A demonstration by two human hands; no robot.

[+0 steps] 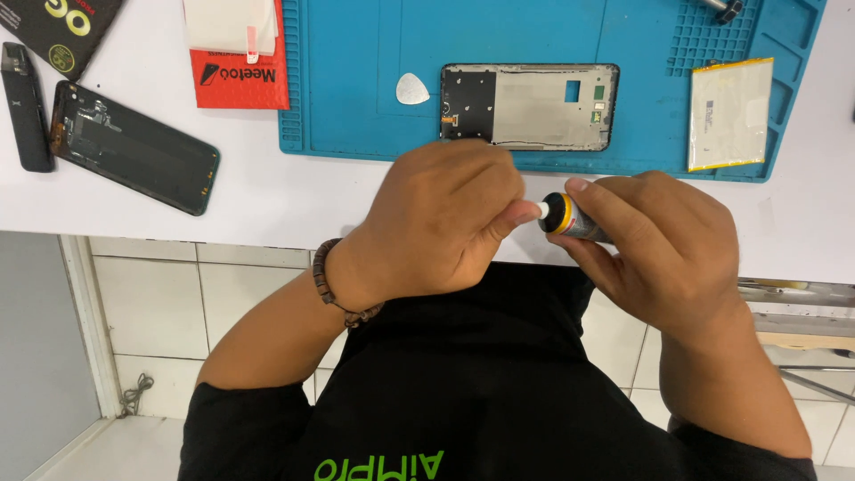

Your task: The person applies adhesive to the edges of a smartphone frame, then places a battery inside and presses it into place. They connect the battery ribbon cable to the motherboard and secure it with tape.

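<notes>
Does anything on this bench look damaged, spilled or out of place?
No spill shows. The phone frame lies stripped and square on the blue mat; the battery overhangs the mat's right edge. The hands hold a small glue tube clear of the table.

A white table (267, 191) fills the upper frame. Directly on it: a blue mat (356, 107) at upper centre, a red packet (242, 76), a black phone back (134, 147) and a slim black device (25, 107) at upper left.
</notes>
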